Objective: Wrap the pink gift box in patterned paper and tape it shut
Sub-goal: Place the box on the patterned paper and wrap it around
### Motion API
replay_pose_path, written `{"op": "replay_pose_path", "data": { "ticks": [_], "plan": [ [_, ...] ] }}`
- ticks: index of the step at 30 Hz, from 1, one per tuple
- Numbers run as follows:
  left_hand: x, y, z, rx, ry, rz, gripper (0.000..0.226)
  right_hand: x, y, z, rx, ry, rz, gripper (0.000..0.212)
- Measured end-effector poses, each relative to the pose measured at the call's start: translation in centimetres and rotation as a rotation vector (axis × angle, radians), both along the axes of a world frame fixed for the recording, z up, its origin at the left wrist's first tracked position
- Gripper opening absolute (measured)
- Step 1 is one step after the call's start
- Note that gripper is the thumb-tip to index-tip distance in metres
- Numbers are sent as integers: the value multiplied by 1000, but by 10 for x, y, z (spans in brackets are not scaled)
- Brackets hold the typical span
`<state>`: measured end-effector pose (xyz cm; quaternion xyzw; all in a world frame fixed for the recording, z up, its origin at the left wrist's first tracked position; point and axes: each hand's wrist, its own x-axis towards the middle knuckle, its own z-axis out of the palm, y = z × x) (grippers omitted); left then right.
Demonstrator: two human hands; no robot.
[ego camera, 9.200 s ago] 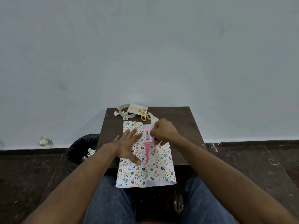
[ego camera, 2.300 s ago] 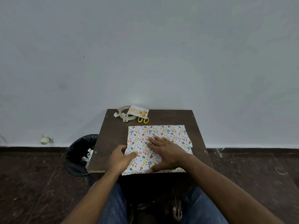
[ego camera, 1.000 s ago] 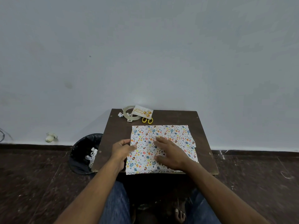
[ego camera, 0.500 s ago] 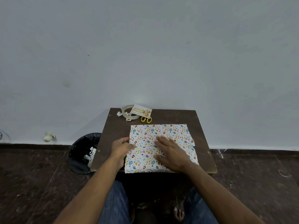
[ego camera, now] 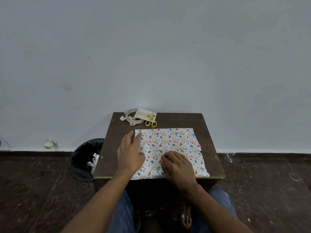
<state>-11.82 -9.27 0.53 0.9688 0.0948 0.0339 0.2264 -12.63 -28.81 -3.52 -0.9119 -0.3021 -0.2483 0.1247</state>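
The patterned paper [ego camera: 170, 142] lies folded over the gift box on the small brown table [ego camera: 208, 132]; the pink box itself is hidden under it. My right hand [ego camera: 176, 165] rests on the near middle of the paper with its fingers bent down onto the seam. My left hand [ego camera: 130, 152] hovers over the paper's left edge, fingers straight and stretched toward the far left corner, slightly blurred. A roll of clear tape [ego camera: 133, 116] lies at the table's far left corner.
A birthday card [ego camera: 145, 113] leans on the tape roll, with yellow-handled scissors [ego camera: 151, 123] just in front of it. A black bin [ego camera: 87, 158] with paper scraps stands on the floor left of the table. A grey wall rises behind.
My left hand has let go of the paper's left edge and moved forward with fingers straightened. My right hand has drawn back a little and bent its fingers on the seam.
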Motion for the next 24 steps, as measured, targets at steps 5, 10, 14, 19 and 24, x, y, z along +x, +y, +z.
{"op": "replay_pose_path", "data": {
  "ticks": [5, 10, 14, 19, 24],
  "plan": [
    [10, -9, 3, 187, 65, -434, 52, -6, 3, -5, 79, 23, -5, 20],
    [29, -13, 7, 277, 61, -444, 56, -9, 3, -5, 123, 37, -14, 19],
    [42, -13, 12, 378, 36, -518, 45, -11, 2, -4, 121, 56, -1, 23],
    [42, -14, 12, 496, -53, -643, 39, -13, 2, -5, 135, 55, 10, 26],
    [36, -16, 15, 548, -178, -673, 15, -13, 1, -7, 134, 56, 16, 27]
  ]
}}
